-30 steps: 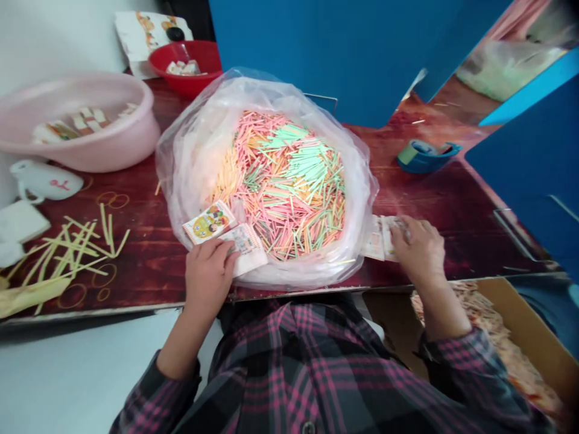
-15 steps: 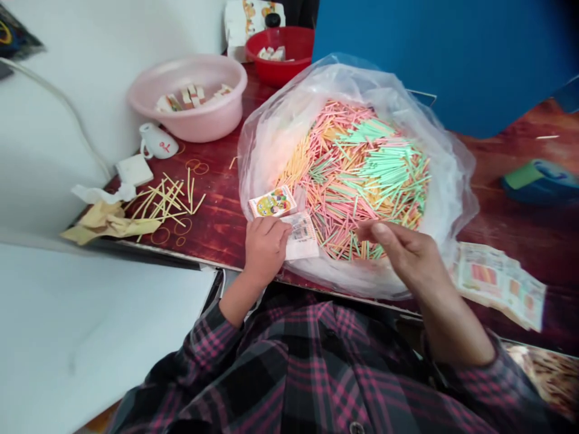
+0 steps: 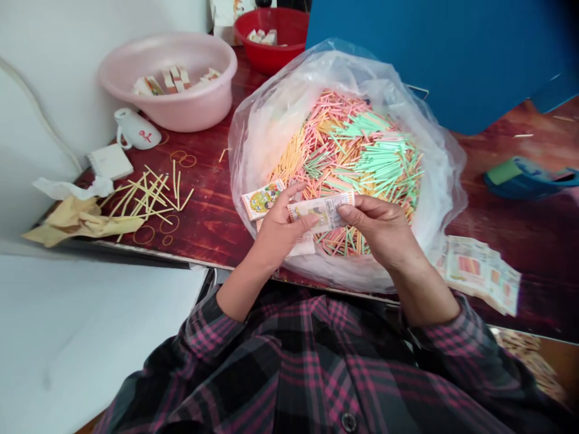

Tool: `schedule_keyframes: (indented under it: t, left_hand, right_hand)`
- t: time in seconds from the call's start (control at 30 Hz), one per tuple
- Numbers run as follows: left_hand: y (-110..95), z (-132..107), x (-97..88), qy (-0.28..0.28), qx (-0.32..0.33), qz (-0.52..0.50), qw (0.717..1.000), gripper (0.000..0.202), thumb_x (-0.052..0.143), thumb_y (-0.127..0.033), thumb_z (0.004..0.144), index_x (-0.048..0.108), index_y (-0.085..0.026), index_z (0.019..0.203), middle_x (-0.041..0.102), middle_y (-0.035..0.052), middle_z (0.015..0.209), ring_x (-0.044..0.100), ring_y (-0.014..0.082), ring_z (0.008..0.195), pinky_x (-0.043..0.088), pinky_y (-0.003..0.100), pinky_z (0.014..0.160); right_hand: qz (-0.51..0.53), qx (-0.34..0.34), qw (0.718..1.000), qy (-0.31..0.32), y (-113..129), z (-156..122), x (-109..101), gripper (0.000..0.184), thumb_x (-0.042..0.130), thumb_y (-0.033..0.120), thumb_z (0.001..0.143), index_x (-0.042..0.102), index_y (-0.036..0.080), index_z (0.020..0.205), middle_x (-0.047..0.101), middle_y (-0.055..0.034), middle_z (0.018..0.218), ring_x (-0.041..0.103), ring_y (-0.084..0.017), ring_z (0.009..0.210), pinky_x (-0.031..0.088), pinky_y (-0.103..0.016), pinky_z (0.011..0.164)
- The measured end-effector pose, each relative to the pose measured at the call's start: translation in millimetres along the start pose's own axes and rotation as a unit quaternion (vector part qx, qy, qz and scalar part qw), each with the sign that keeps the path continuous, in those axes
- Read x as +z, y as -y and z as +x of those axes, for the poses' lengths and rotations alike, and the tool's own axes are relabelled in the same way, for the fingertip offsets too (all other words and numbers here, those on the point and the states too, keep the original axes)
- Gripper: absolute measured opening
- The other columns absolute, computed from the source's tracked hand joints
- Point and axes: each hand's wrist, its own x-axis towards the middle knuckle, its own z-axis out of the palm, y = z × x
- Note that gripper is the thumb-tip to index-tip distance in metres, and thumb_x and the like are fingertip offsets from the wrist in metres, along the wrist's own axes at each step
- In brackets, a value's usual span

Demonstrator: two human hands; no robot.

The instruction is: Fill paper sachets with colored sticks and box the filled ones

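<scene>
**Slip in both hands; bag of sticks well stocked; printed slips stacked at right**

Your right hand (image 3: 380, 226) is closed in a pinch on the right end of a printed paper strip (image 3: 322, 211). Your left hand (image 3: 283, 226) is half open, its fingers spread beneath the strip's left end. I cannot tell whether it grips or only supports the strip. A printed card (image 3: 262, 200) and a white slip (image 3: 301, 245) sit at that hand, and I cannot tell whether it holds them as well.

Directly below your hands, the clear plastic bag (image 3: 257, 150) stands open at the table's near edge. It holds a deep mass of coloured sticks (image 3: 357, 157) in pink, green and yellow, with no sign of the bag running low. Just right of the bag, a loose stack of printed slips (image 3: 482, 274) lies on the red wooden table (image 3: 520, 241).

To the left lie loose yellow sticks (image 3: 149, 196), rubber bands (image 3: 169, 224), crumpled yellow paper (image 3: 76, 220) and a white mug (image 3: 136, 129). Further off, the pink basin (image 3: 181, 114) and red bowl (image 3: 266, 57) hold small paper packets (image 3: 174, 79). How many packets there are cannot be counted from here.
</scene>
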Motion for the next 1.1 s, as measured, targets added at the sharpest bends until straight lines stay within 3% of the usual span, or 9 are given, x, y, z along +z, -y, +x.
schedule_keyframes:
  t: [0.1, 0.2, 0.33, 0.43, 0.53, 0.63, 0.77, 0.93, 1.1]
  left_hand:
    - [-1, 3, 6.6, 0.000, -0.013, -0.035, 0.999, 0.050, 0.088, -0.026, 0.073, 0.067, -0.028, 0.119, 0.066, -0.0023, 0.085, 0.061, 0.0144, 0.073, 0.050, 0.028, 0.072]
    - [1, 2, 11.1, -0.012, -0.001, -0.009, 1.000, 0.032, 0.082, -0.029, 0.081, 0.070, -0.027, 0.110, 0.058, -0.0051, 0.069, 0.052, 0.0121, 0.061, 0.045, 0.026, 0.065]
    - [2, 1, 10.6, 0.004, 0.033, 0.091, 0.995, 0.017, 0.076, -0.032, 0.087, 0.074, -0.025, 0.102, 0.064, -0.0024, 0.074, 0.055, 0.0141, 0.067, 0.046, 0.028, 0.071]
    - [-3, 4, 4.2, 0.028, 0.113, 0.213, 0.970, 0.004, 0.075, -0.027, 0.086, 0.076, -0.024, 0.086, 0.070, 0.0009, 0.083, 0.062, 0.0176, 0.083, 0.048, 0.031, 0.084]
    - [-5, 5, -6.1, -0.016, 0.161, 0.259, 0.952, 0.008, 0.074, -0.026, 0.085, 0.074, -0.023, 0.078, 0.070, 0.0022, 0.089, 0.062, 0.0188, 0.091, 0.047, 0.032, 0.091]
    - [2, 4, -15.5, -0.078, 0.099, 0.177, 0.976, 0.009, 0.073, -0.030, 0.086, 0.072, -0.022, 0.082, 0.067, -0.0004, 0.083, 0.059, 0.0156, 0.080, 0.047, 0.029, 0.080]
    - [19, 2, -19.7, -0.098, 0.012, 0.052, 0.994, 0.013, 0.076, -0.033, 0.083, 0.069, -0.022, 0.081, 0.062, -0.0035, 0.074, 0.053, 0.0117, 0.068, 0.044, 0.025, 0.069]
    - [27, 3, -19.3, -0.108, 0.012, 0.036, 0.993, 0.013, 0.078, -0.029, 0.080, 0.069, -0.020, 0.078, 0.061, -0.0045, 0.073, 0.052, 0.0097, 0.068, 0.043, 0.023, 0.069]
    - [27, 3, -19.5, -0.107, -0.008, 0.009, 0.994, 0.014, 0.078, -0.029, 0.079, 0.068, -0.019, 0.078, 0.061, -0.0053, 0.071, 0.051, 0.0086, 0.066, 0.042, 0.022, 0.067]
  right_hand:
    - [-0.020, -0.014, 1.000, -0.019, -1, 0, -2, 0.040, 0.086, 0.062, 0.070, 0.076, 0.023, 0.077, 0.069, 0.0030, 0.068, 0.057, -0.013, 0.062, 0.050, -0.028, 0.061]
    - [-0.099, -0.027, 0.994, -0.039, -4, -2, -1, 0.053, 0.076, 0.069, 0.078, 0.063, 0.021, 0.060, 0.055, 0.0041, 0.052, 0.046, -0.011, 0.052, 0.038, -0.026, 0.051]
    - [-0.205, -0.075, 0.975, -0.046, -8, -3, -1, 0.066, 0.062, 0.076, 0.086, 0.051, 0.021, 0.051, 0.044, 0.0042, 0.048, 0.038, -0.010, 0.050, 0.030, -0.027, 0.050]
    - [-0.219, -0.102, 0.970, 0.002, -12, -1, -7, 0.061, 0.056, 0.071, 0.093, 0.059, 0.021, 0.057, 0.051, 0.0030, 0.051, 0.045, -0.011, 0.051, 0.035, -0.027, 0.051]
    - [-0.241, -0.132, 0.958, 0.077, -22, 0, -21, 0.042, 0.053, 0.054, 0.101, 0.077, 0.023, 0.084, 0.075, -0.0010, 0.074, 0.068, -0.017, 0.068, 0.052, -0.029, 0.065]
    - [-0.334, -0.205, 0.906, 0.161, -34, -3, -37, 0.027, 0.056, 0.030, 0.099, 0.078, 0.025, 0.115, 0.081, -0.0070, 0.113, 0.076, -0.023, 0.103, 0.058, -0.039, 0.092]
    - [-0.488, -0.237, 0.796, 0.269, -43, -8, -42, 0.044, 0.049, 0.008, 0.095, 0.070, 0.022, 0.131, 0.073, -0.0107, 0.137, 0.065, -0.028, 0.131, 0.041, -0.055, 0.117]
    - [-0.600, -0.277, 0.697, 0.279, -40, -4, -33, 0.038, 0.048, 0.013, 0.100, 0.066, 0.015, 0.134, 0.072, -0.0149, 0.134, 0.065, -0.031, 0.124, 0.031, -0.060, 0.118]
    - [-0.665, -0.293, 0.633, 0.268, -37, -1, -29, 0.021, 0.053, 0.015, 0.099, 0.074, 0.017, 0.103, 0.077, -0.0093, 0.102, 0.065, -0.028, 0.102, 0.023, -0.056, 0.119]
